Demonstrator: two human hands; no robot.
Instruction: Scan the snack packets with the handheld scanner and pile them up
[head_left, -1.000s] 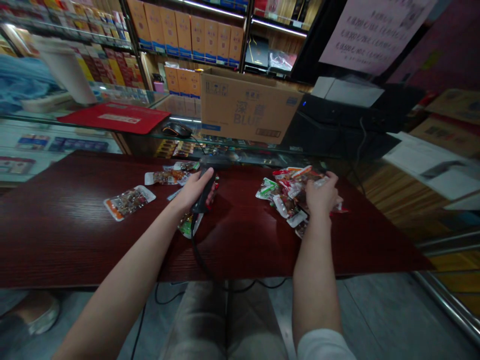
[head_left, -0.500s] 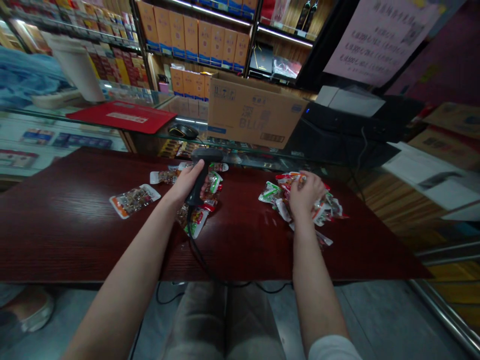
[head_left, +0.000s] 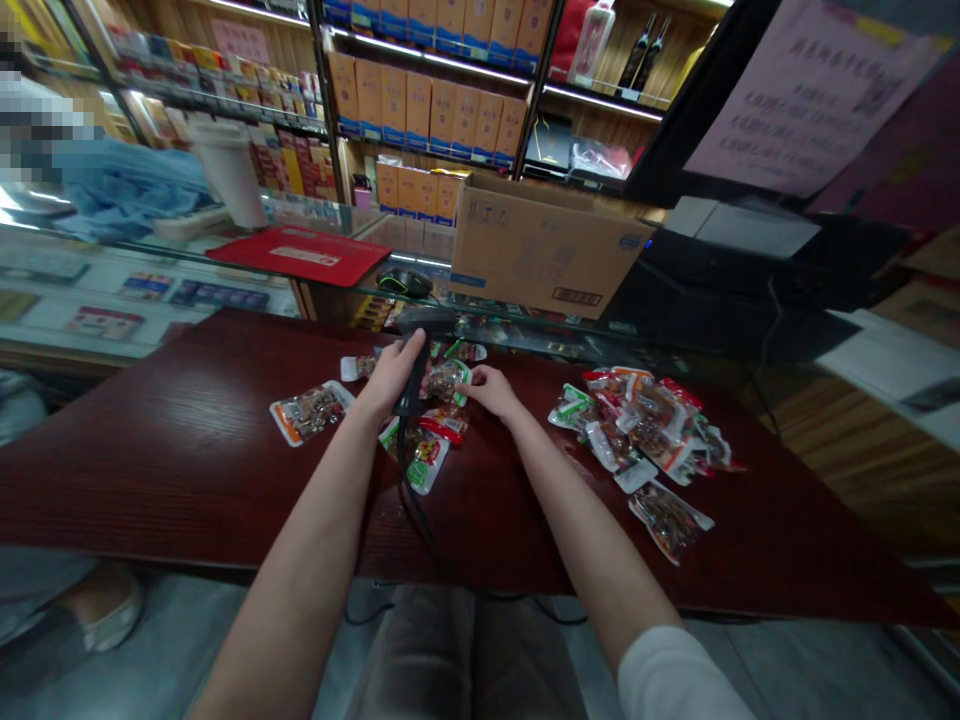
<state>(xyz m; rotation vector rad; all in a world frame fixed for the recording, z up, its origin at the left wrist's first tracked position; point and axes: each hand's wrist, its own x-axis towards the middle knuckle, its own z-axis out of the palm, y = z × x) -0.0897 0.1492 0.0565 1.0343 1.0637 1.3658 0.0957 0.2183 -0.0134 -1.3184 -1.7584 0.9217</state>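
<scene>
My left hand (head_left: 396,372) is wrapped round the grip of a black handheld barcode scanner (head_left: 410,395), its head pointing away over the left pile. Between thumb and fingers, my right hand (head_left: 491,390) pinches the edge of a small clear snack packet (head_left: 447,381) with a green and white border, just right of the scanner. Under and around them lie several more packets, among them a green-cornered packet (head_left: 421,455) nearest me. Apart on the left lies an orange-edged packet (head_left: 312,411). A larger heap of snack packets (head_left: 652,410) is at the right, with a single packet (head_left: 670,520) in front of it.
Behind the dark red wooden table (head_left: 187,480) runs a glass counter with a red folder (head_left: 300,254), a computer mouse (head_left: 405,283), a white cup (head_left: 229,175) and an open cardboard box (head_left: 544,250). The scanner's cord hangs towards me. Someone's foot (head_left: 112,610) shows at lower left.
My right hand has gone from the right heap leftward to the scanner, with a packet at its fingertips. One packet now lies in front of the right heap. The view has shifted slightly.
</scene>
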